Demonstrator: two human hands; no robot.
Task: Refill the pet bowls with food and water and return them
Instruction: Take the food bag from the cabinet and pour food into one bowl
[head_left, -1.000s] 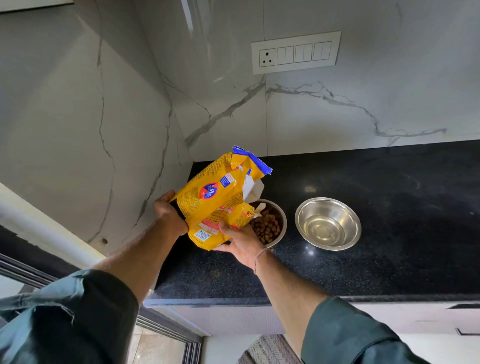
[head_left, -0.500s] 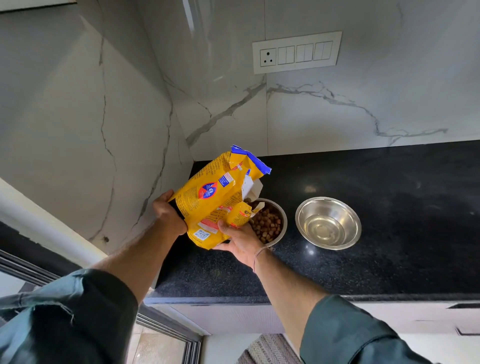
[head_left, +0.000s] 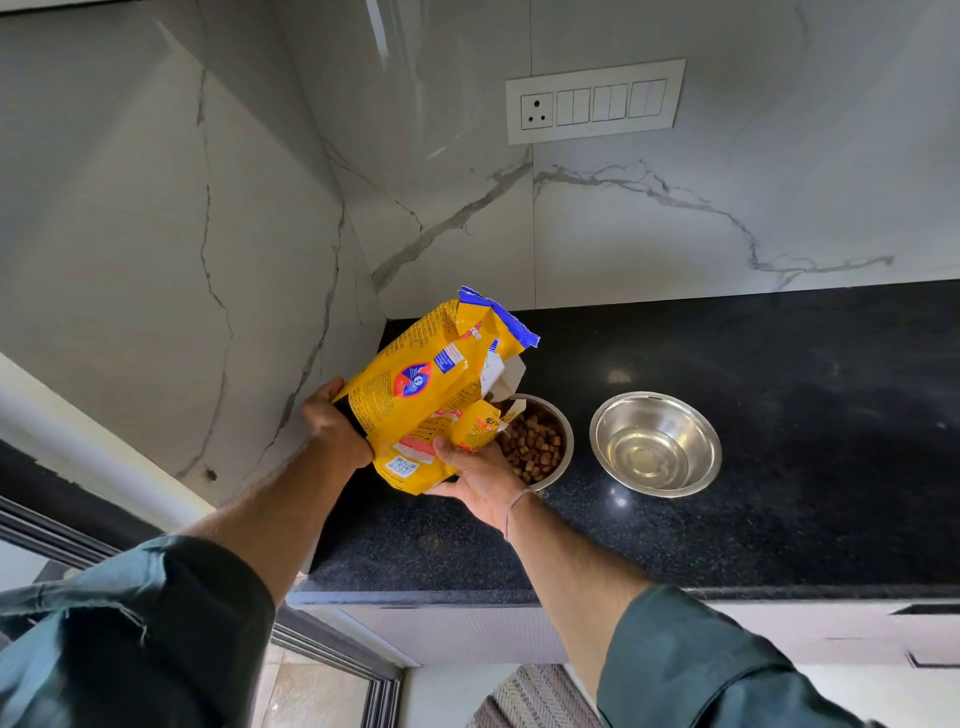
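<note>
A yellow pet food bag (head_left: 426, 384) with a torn blue top is held tilted over the left steel bowl (head_left: 563, 431), which holds brown kibble (head_left: 535, 449). My left hand (head_left: 332, 421) grips the bag's back edge. My right hand (head_left: 475, 475) holds the bag's lower front, just in front of the kibble bowl. A second steel bowl (head_left: 655, 442) stands to the right on the black counter (head_left: 779, 415); it looks like it holds clear water. The bag's open mouth points at the kibble bowl.
Marble walls meet in a corner right behind the bag. A white switch panel (head_left: 595, 101) is on the back wall. The counter's front edge (head_left: 467, 595) runs below my arms, with a striped mat (head_left: 535, 696) on the floor beneath.
The bag has risen and tipped back slightly, so more kibble shows in the left bowl. Both hands keep their grip.
</note>
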